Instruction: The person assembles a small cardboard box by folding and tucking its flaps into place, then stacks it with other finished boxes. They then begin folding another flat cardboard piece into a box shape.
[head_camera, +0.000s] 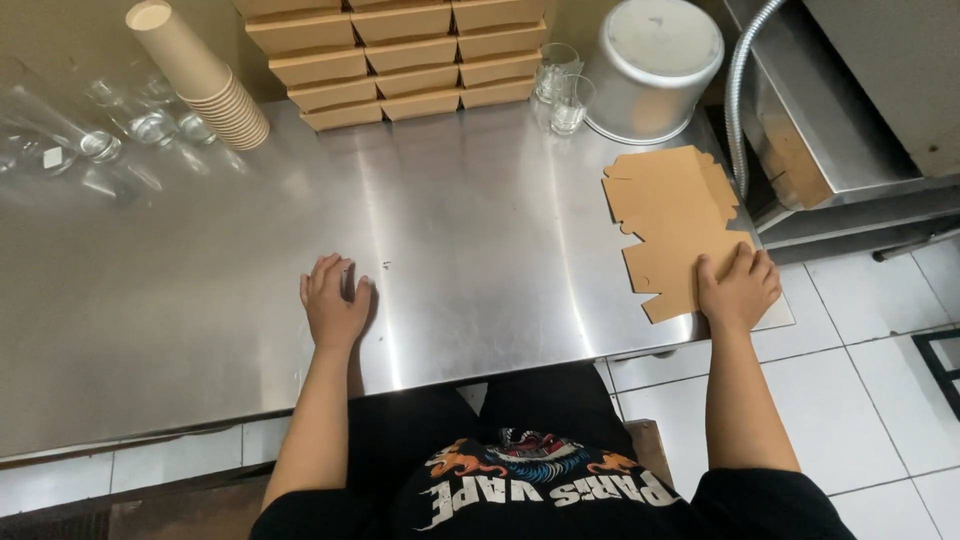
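Head view is showing the right hand (738, 290) lying flat, fingers spread, pressing the near edge of a flat cardboard box blank (672, 222) at the counter's (480, 240) right end. Left hand (334, 305) is resting open, holding nothing. The blank is looking light, thin and bendable, best pinched at an edge.

flat cardboard blank (668, 215) | tan, unfolded, die-cut with tabs and notches | lies flat on steel surface (470, 240), right side near front corner | top sheet of thin stack, near edge under right hand (738, 290)
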